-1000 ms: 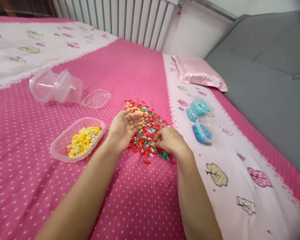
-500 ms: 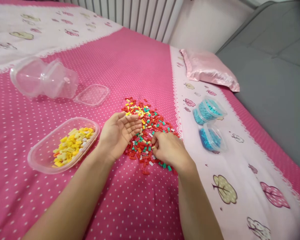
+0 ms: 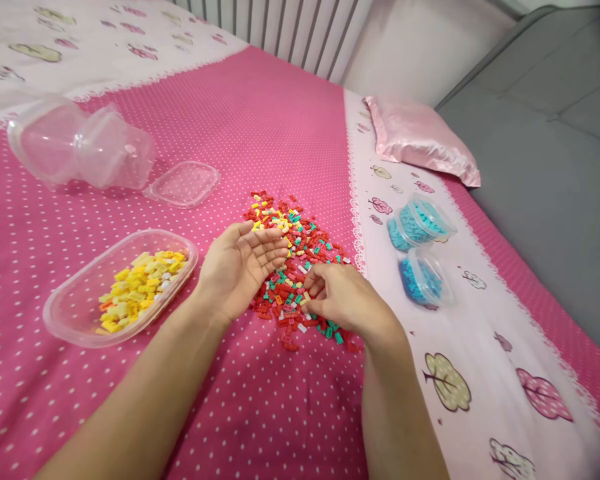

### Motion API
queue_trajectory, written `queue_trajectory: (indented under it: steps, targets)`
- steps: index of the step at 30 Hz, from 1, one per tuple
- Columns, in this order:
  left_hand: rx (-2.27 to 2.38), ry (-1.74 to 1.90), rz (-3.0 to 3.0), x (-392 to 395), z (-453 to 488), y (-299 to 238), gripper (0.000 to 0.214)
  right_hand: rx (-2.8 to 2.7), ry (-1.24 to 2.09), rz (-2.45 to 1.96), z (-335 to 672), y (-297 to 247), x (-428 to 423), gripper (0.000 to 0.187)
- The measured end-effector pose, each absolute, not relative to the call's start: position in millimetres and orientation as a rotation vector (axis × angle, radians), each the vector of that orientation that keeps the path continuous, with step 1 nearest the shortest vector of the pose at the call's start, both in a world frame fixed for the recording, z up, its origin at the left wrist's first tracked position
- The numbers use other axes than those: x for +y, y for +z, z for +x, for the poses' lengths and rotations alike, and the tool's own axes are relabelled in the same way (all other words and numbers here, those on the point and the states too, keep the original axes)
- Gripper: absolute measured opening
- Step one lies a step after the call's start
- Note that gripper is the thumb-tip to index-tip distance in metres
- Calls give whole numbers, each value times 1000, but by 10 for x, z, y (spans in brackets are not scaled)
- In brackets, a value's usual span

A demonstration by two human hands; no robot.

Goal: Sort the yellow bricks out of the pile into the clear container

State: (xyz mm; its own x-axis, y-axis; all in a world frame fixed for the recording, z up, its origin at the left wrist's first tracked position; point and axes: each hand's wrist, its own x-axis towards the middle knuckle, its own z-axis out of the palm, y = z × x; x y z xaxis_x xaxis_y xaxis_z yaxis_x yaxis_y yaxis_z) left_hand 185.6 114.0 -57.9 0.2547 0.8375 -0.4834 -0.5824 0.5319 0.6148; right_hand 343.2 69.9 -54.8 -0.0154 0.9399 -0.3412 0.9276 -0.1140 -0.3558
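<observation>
A heap of small red, teal, yellow and white bricks lies on the pink dotted bedspread. My left hand rests palm up and cupped at the heap's left edge, fingers apart, nothing clearly in the palm. My right hand lies on the heap's near right side, fingers curled and pinching among the bricks; what they grip is hidden. A clear oval tub with yellow bricks sits to the left of my left hand.
Two clear cups of blue bricks lie on the pale border to the right. Empty clear containers lie tipped at the back left beside a flat lid. A pink pillow, grey sofa and radiator stand behind.
The view has tilted down and shifted a little. My right hand's fingers have curled tighter into the heap. My left hand stays cupped in the same spot.
</observation>
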Motion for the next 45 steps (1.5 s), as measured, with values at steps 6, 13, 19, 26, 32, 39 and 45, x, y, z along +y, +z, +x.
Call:
queue_trajectory:
  steps: [6,13,19,26,32,39,45]
  targets:
    - [877,980,339,1130,1877,-570,32,-2157,605,-2300,3309,-570,701,17]
    - [849,976,345,1124,1886,-588,32,-2318,526,-2322,3289,-537,673,23]
    - [853,970,343,1116,1897,-599,29,-2329,486,-2349,3256,-530,660,25]
    - [849,969,317,1116,1892,-612,26,-2253,500,-2324,3311,-532,695,17]
    - [829,956,298,1117,1885,-616,27,-2212,625,-2238,3376,-567,697,14]
    - [837,970,293,1111,1891,-611,26,-2223,622,-2240,3333,-590,707,18]
    - [845,960,308,1116,1891,-613,26,-2337,695,-2150,3380,-565,667,33]
